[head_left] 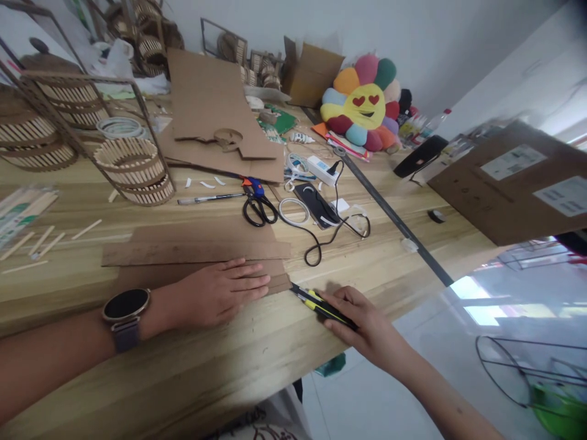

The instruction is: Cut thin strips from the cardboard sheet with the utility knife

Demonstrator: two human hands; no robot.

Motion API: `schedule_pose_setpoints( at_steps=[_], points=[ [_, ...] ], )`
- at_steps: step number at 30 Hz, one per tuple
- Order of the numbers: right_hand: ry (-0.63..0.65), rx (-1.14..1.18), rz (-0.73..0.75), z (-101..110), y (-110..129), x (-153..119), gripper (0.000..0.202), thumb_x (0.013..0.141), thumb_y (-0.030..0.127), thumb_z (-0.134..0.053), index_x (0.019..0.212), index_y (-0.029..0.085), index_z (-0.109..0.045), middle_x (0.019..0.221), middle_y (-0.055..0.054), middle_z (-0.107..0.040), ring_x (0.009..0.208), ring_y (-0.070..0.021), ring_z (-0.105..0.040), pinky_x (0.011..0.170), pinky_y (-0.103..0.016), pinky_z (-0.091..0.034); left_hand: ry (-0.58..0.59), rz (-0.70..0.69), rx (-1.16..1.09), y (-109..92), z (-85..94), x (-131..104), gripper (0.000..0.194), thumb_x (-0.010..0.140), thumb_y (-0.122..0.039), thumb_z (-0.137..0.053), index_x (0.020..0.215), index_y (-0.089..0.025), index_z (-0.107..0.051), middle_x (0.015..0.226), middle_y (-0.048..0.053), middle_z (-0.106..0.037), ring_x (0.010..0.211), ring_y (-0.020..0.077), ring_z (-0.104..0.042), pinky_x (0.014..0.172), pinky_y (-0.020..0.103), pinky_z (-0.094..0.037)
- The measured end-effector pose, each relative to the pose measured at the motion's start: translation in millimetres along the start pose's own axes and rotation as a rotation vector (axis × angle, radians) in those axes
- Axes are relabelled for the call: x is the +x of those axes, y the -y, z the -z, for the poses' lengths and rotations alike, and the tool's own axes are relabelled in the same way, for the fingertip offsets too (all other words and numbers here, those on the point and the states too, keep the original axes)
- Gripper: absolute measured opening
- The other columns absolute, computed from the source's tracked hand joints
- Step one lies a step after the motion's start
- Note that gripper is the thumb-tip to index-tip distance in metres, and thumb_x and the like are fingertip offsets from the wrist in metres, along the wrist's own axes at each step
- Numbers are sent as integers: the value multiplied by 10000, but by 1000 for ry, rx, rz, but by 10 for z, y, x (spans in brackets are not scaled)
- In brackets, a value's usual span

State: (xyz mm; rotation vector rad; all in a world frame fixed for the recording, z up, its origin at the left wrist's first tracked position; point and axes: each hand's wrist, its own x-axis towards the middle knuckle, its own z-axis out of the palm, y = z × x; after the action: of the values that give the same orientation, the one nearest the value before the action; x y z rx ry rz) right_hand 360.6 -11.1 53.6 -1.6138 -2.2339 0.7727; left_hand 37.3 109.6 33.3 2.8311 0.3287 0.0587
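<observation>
My left hand [224, 291] lies flat, fingers stretched out, on a brown cardboard piece [160, 276]. A narrow cardboard strip [192, 251] lies just beyond that hand, across the cardboard. In my right hand [362, 321] is a black and yellow utility knife [323, 307], gripped with its tip pointing left. The tip is at the right end of the cardboard, near its front corner. A watch is on my left wrist.
Behind the cardboard lie scissors [259, 205], a pen [211, 198], a phone [317, 206] and a black cable [313, 253]. Wooden baskets [132, 171] stand at left. A large box [513, 177] sits at right. The table's front edge runs below my right hand.
</observation>
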Motion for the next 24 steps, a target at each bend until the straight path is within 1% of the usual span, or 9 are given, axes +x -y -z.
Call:
schedule_pose_setpoints(
  at_steps=[5, 8, 10, 13, 16, 19, 21, 24],
  points=[
    [4, -16, -32, -10, 85, 25, 437, 958, 332, -514, 1383, 235, -535, 995, -104, -574, 955, -240, -594, 820, -355, -535, -50, 14, 16, -7, -21, -13, 464, 999, -149, -391, 1458, -220, -399, 1548, -19, -374, 1463, 163, -244, 1208, 362, -128],
    [-14, -33, -35, -15, 94, 67, 437, 957, 332, -516, 1384, 244, -535, 994, -104, -577, 950, -242, -590, 821, -366, -535, -75, -34, 78, 44, -81, -14, 471, 993, -179, -390, 1464, -193, -392, 1546, 12, -381, 1464, 187, -243, 1202, 367, -131],
    [-36, -37, -19, -14, 70, 122, 434, 954, 333, -520, 1376, 237, -541, 988, -103, -580, 944, -242, -590, 823, -374, -534, -111, -72, 128, 92, -139, -10, 495, 979, -226, -418, 1468, -158, -384, 1541, 42, -390, 1458, 213, -259, 1197, 366, -115],
    [-56, -38, 4, -6, 9, 229, 431, 942, 325, -538, 1361, 228, -555, 1003, -102, -579, 971, -245, -591, 853, -382, -528, -170, -19, 190, 131, -221, -1, 506, 979, -232, -412, 1477, -152, -367, 1542, 38, -392, 1454, 207, -263, 1195, 349, -63],
    [-45, -42, 16, -2, -47, 308, 448, 933, 313, -553, 1373, 227, -544, 1021, -100, -572, 990, -242, -592, 872, -381, -523, -202, 25, 222, 104, -262, 10, 475, 994, -239, -384, 1462, -163, -394, 1532, 25, -412, 1445, 201, -280, 1189, 342, -56],
    [-47, -44, 38, -10, -72, 330, 461, 938, 308, -552, 1392, 233, -526, 1010, -96, -565, 979, -238, -587, 868, -383, -521, -222, 42, 245, 47, -260, 26, 441, 1011, -272, -359, 1426, -153, -448, 1504, 39, -456, 1415, 226, -340, 1173, 360, -91],
    [-54, -52, 46, -16, -71, 327, 461, 941, 305, -549, 1396, 238, -522, 1006, -95, -563, 970, -237, -585, 862, -384, -523, -230, 34, 264, 18, -246, 36, 430, 1013, -273, -357, 1405, -139, -473, 1479, 47, -489, 1392, 243, -377, 1158, 372, -118],
    [-58, -64, 49, -18, -54, 323, 460, 942, 301, -546, 1396, 232, -523, 999, -96, -564, 961, -238, -586, 851, -382, -527, -236, 20, 288, -1, -230, 45, 425, 1005, -252, -374, 1396, -126, -478, 1468, 55, -503, 1379, 257, -396, 1143, 384, -138]
  ],
)
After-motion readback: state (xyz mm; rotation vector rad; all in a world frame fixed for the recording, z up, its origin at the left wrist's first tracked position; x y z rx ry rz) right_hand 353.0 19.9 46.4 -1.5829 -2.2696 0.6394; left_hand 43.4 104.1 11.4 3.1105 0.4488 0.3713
